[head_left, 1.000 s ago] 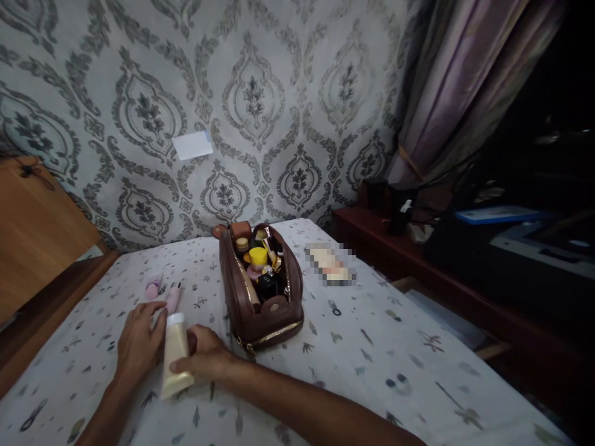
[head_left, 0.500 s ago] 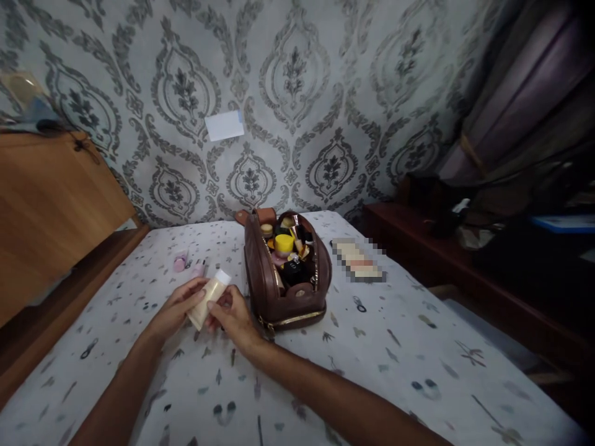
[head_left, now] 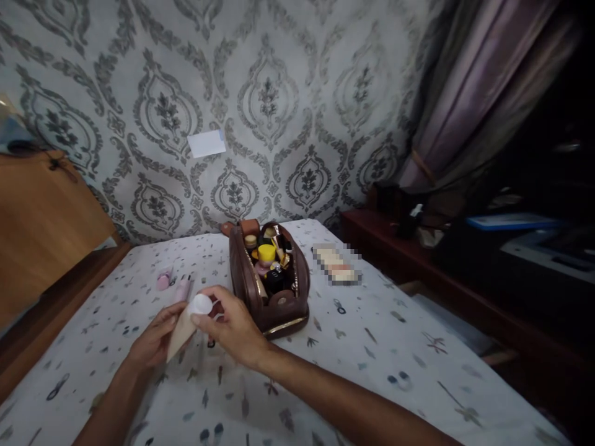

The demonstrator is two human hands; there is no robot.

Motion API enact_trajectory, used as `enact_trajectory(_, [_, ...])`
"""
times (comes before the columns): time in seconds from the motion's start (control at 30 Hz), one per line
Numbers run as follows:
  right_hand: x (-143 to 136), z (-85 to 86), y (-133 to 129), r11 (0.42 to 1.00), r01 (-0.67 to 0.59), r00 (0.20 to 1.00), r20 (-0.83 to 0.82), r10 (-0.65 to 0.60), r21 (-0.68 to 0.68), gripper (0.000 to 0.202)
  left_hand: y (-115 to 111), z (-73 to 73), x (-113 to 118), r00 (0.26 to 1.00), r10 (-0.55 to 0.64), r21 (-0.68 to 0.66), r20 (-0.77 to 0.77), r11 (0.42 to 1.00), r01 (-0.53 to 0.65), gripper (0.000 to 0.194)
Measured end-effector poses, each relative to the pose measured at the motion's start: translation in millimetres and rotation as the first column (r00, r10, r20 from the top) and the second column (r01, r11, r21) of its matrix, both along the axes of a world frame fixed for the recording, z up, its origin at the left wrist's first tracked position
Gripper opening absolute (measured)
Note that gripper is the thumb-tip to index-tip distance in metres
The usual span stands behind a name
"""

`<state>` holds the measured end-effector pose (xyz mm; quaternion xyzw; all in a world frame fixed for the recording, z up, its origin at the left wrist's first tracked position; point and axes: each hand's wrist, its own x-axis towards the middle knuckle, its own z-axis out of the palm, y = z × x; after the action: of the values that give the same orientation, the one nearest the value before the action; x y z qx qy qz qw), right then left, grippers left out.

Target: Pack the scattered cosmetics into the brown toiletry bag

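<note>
A cream-coloured squeeze tube (head_left: pixel 180 339) with a white cap (head_left: pixel 203 303) is held above the bedsheet. My left hand (head_left: pixel 147 342) is closed round the tube's body from the left. The fingers of my right hand (head_left: pixel 238 329) grip the tube at its white cap, which faces up toward me. Just right of my hands stands an open brown cosmetic bag (head_left: pixel 242 275), unzipped and full of small containers, among them a yellow-lidded jar (head_left: pixel 266 253). Behind my left hand lie a slim pink tube (head_left: pixel 183 289) and a small pink container (head_left: pixel 163 280).
A pixelated flat item (head_left: pixel 337 263) lies on the patterned sheet (head_left: pixel 372 371) right of the bag. The patterned wall (head_left: pixel 269 155) rises behind. A wooden panel (head_left: pixel 51 217) borders the left, and dark red furniture (head_left: pixel 385 254) borders the right.
My right hand has moved from the tube's side up to its cap. The tube has tipped so its cap faces me. The whole view has shifted to the right.
</note>
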<state>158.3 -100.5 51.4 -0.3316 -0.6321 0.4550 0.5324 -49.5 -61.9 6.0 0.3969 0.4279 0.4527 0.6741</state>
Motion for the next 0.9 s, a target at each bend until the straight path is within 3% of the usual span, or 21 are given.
enact_trajectory(0.13, [27,26.6,-13,0.987,0.024,0.987,0.154,-0.050,0.162,0.021,-2,-0.8,11,0.998,-0.055,0.016,0.005,0.998,0.055,0.054])
enact_trajectory(0.23, [60,57.0,-17,0.955,0.080,0.978,0.162,-0.131,0.287,0.020,-2,5.6,18,0.997,-0.078,0.027,0.020,0.997,0.077,0.055])
enact_trajectory(0.33, [99,86.2,-6,0.921,0.177,0.966,0.118,-0.231,0.347,0.020,0,11.4,20,0.995,-0.099,0.066,0.007,0.993,0.098,0.050])
enact_trajectory(0.4, [122,98.7,9,0.869,0.292,0.926,0.110,-0.362,0.400,0.023,2,11.8,20,0.997,-0.077,0.074,-0.007,0.994,0.077,0.045])
enact_trajectory(0.5, [141,105.4,38,0.810,0.343,0.836,0.239,-0.494,0.476,0.025,5,7.9,20,1.000,-0.017,0.057,-0.022,0.998,0.018,0.044])
enact_trajectory(0.67, [149,109.2,77,0.816,0.294,0.715,0.453,-0.533,0.497,0.020,9,1.3,18,0.996,-0.072,-0.002,-0.045,0.997,0.072,0.046])
enact_trajectory(0.8, [155,116.0,89,0.794,0.335,0.700,0.431,-0.570,0.507,0.022,12,-1.3,14,0.994,-0.101,-0.003,-0.032,0.995,0.101,0.045])
enact_trajectory(0.9, [154,111.8,94,0.775,0.362,0.673,0.431,-0.602,0.517,0.022,14,-2.9,13,0.994,-0.101,-0.010,-0.030,0.995,0.100,0.046])
